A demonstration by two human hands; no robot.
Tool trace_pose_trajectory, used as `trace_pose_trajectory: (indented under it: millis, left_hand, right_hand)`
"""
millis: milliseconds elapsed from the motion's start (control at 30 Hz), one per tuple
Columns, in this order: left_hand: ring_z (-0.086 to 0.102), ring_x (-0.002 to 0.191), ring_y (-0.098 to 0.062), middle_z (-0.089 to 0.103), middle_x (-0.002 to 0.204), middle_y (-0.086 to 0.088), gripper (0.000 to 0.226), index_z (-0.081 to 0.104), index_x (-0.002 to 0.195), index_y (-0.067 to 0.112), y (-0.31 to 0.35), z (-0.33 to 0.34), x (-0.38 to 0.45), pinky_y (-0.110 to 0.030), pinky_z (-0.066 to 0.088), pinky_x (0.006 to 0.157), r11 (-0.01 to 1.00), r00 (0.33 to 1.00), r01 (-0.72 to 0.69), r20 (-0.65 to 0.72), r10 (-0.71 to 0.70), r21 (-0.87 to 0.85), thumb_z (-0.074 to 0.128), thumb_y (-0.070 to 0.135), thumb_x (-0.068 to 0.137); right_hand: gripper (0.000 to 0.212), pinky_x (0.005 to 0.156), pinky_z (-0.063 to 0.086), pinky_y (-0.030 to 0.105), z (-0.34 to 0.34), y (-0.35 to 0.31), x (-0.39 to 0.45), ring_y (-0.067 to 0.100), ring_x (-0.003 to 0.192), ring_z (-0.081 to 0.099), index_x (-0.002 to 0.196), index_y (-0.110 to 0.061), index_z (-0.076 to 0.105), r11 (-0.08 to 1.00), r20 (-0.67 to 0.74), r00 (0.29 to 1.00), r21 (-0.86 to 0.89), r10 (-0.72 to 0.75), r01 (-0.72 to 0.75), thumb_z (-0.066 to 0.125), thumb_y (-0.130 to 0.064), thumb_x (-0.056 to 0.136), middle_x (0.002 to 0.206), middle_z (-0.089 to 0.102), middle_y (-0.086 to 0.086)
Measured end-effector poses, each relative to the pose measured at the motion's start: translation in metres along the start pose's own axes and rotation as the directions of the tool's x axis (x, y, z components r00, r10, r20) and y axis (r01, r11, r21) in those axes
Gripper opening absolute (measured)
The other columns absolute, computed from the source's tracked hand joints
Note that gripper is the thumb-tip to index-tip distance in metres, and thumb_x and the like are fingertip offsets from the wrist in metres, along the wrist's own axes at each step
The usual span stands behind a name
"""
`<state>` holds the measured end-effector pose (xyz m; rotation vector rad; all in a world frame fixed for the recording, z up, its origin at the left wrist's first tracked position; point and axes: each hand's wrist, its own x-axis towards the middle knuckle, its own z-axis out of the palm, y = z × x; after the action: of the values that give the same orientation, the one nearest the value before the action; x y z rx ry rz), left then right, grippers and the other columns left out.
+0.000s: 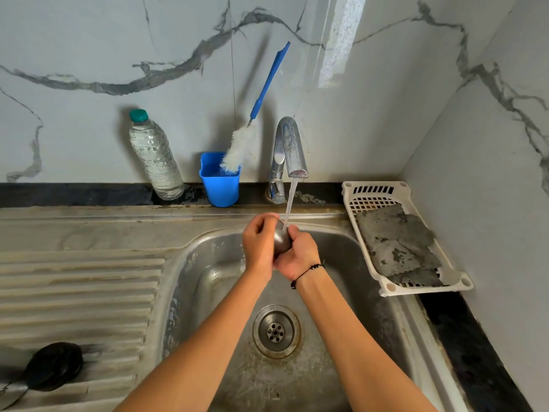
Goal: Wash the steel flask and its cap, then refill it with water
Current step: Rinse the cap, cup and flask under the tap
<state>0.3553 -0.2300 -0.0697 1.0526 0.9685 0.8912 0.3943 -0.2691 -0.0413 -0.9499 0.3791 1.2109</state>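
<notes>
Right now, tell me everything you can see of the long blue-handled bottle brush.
The long blue-handled bottle brush has a slim blue plastic-looking handle, flattened at its top end, and a fluffy white bristle head on a thin wire neck. It stands head-down in the small blue plastic cup on the dark ledge behind the steel sink, tilted so that the handle slants up to the right against the marbled wall. No hand touches it. Its lowest bristles are hidden inside the cup.

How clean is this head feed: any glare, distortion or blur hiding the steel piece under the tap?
Head view: wide-angle bending bows the sink's ribbed drainboard and the black counter strip; a bright window reflection streaks the marble wall; edges soften toward the corners; the small rounded steel piece stays sharp but is mostly covered by the left hand and right hand.
</notes>
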Motion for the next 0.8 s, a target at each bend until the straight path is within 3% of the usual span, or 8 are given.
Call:
trace_pose_trajectory:
  millis: [100,167,233,333,400,633,700,800]
  left_hand:
    - [0.063,0.088,-0.019,0.065,0.094,-0.003,0.006,0.058,0.091,0.026,-0.003,0.004,-0.009,-0.035,0.054,0.077,0.988,0.998,-0.051,0.028,0.047,0.144,0.054,0.021,0.092]
    - [0.063,0.082,-0.019,0.064,0.09,-0.006,0.009,0.056,0.091,0.021,0.001,0.003,-0.009,-0.036,0.054,0.071,0.995,0.997,0.074,0.018,-0.075,0.066,0.048,0.02,0.095]
    - [0.057,0.069,-0.017,0.058,0.077,-0.005,0.016,0.055,0.083,0.016,0.006,-0.001,-0.002,-0.031,0.049,0.06,0.974,0.974,0.227,0.011,-0.227,-0.025,0.046,0.018,0.096]
    - [0.052,0.058,-0.015,0.054,0.065,-0.003,0.023,0.053,0.073,0.015,0.011,-0.006,0.004,-0.025,0.042,0.054,0.857,0.867,0.496,0.036,-0.497,-0.141,0.049,0.024,0.094]
    - [0.055,0.058,-0.016,0.057,0.065,-0.004,0.024,0.057,0.076,0.014,0.013,-0.01,0.004,-0.023,0.045,0.05,0.767,0.781,0.623,0.083,-0.618,-0.155,0.049,0.028,0.093]
    - [0.054,0.065,-0.02,0.061,0.061,-0.008,0.021,0.058,0.077,0.009,0.019,-0.014,0.0,-0.032,0.045,0.055,0.644,0.631,0.765,0.218,-0.745,-0.014,0.053,0.026,0.088]
    - [0.057,0.066,-0.02,0.063,0.052,-0.006,0.024,0.06,0.078,0.008,0.018,-0.015,0.001,-0.032,0.047,0.056,0.632,0.609,0.774,0.227,-0.759,0.034,0.054,0.029,0.087]
    - [0.059,0.071,-0.023,0.065,0.067,-0.01,0.027,0.062,0.085,0.007,0.015,-0.02,0.006,-0.035,0.051,0.061,0.646,0.619,0.758,0.209,-0.757,0.095,0.053,0.032,0.087]
  right_hand:
    - [0.026,0.074,0.053,0.03,-0.003,0.003,0.001,0.018,0.081,0.062,0.09,-0.012,0.062,0.843,0.049,0.939,-0.427,-0.341,0.328,0.038,-0.017,0.1,0.084,0.064,0.008]
    - [0.03,0.063,0.051,0.023,-0.009,0.006,-0.001,0.014,0.078,0.062,0.091,-0.009,0.063,0.617,0.163,0.892,-0.67,-0.421,0.414,0.037,-0.019,0.1,0.086,0.067,0.01]
    - [0.037,0.069,0.053,0.033,-0.02,0.007,-0.001,0.018,0.078,0.062,0.091,0.0,0.062,0.316,0.323,0.848,-0.823,-0.42,0.471,0.037,-0.026,0.1,0.088,0.068,0.015]
    - [0.041,0.072,0.045,0.037,-0.033,0.004,-0.006,0.028,0.082,0.06,0.087,0.0,0.056,-0.23,0.558,0.761,-0.83,-0.331,0.508,0.035,-0.032,0.101,0.089,0.066,0.013]
    - [0.037,0.067,0.038,0.034,-0.04,-0.002,-0.009,0.03,0.082,0.056,0.089,-0.003,0.054,-0.468,0.683,0.695,-0.702,-0.226,0.537,0.035,-0.033,0.099,0.091,0.06,0.013]
    - [0.033,0.067,0.051,0.036,-0.051,-0.032,-0.008,0.027,0.089,0.058,0.093,-0.006,0.063,-0.815,0.834,0.539,-0.23,0.116,0.532,0.043,-0.028,0.079,0.096,0.062,0.009]
    - [0.037,0.076,0.051,0.033,-0.048,-0.028,-0.006,0.025,0.09,0.058,0.09,-0.007,0.065,-0.862,0.852,0.509,-0.163,0.123,0.481,0.044,-0.031,0.072,0.095,0.064,0.008]
    - [0.04,0.083,0.05,0.036,-0.051,-0.015,-0.007,0.028,0.088,0.06,0.094,-0.002,0.063,-0.845,0.833,0.54,-0.195,0.126,0.498,0.045,-0.028,0.069,0.097,0.063,0.012]
